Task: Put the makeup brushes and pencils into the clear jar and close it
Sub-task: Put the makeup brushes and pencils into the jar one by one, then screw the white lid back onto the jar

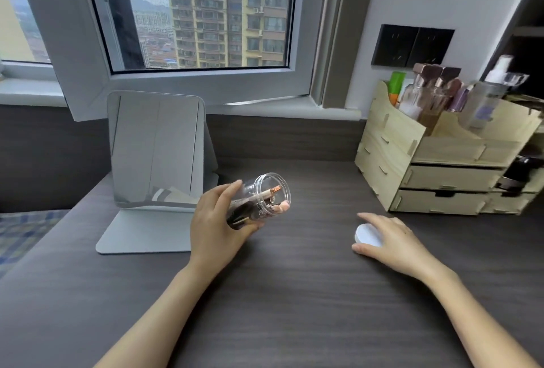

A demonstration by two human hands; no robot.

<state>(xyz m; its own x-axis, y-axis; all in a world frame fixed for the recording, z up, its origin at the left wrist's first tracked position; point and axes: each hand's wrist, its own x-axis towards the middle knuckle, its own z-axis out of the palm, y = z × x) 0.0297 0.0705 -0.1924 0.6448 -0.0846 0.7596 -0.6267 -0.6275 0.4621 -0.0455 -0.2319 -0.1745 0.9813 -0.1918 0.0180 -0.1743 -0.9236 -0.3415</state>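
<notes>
While the jar is off the desk and tilted, here's the state:

jar: clear jar point(259, 201) held in the air above the desk point(294, 294), tipped with its open mouth up and to the right, just in front of the mirror point(156, 146).
contents: brushes and pencils point(266, 194) already inside; dark ends down by the base, a rose-gold tip near the mouth. No loose ones visible on the desk.
left hand: left hand point(217, 226) wrapped round the lower jar body, fingers closed on it.
right hand: right hand point(391, 244) flat over the white lid point(368, 235) on the desk, thumb and fingers either side; can't tell if it's actually gripped.
handling: looks like light rigid plastic, smooth and probably slippery; contents can slide out at this tilt. Grip the body mid-wall, keep the mouth up.
lid: likely light, stiff; take it by the rim.
organizer: wooden organizer point(441, 161) at right holds bottles, well apart, not involved.
</notes>
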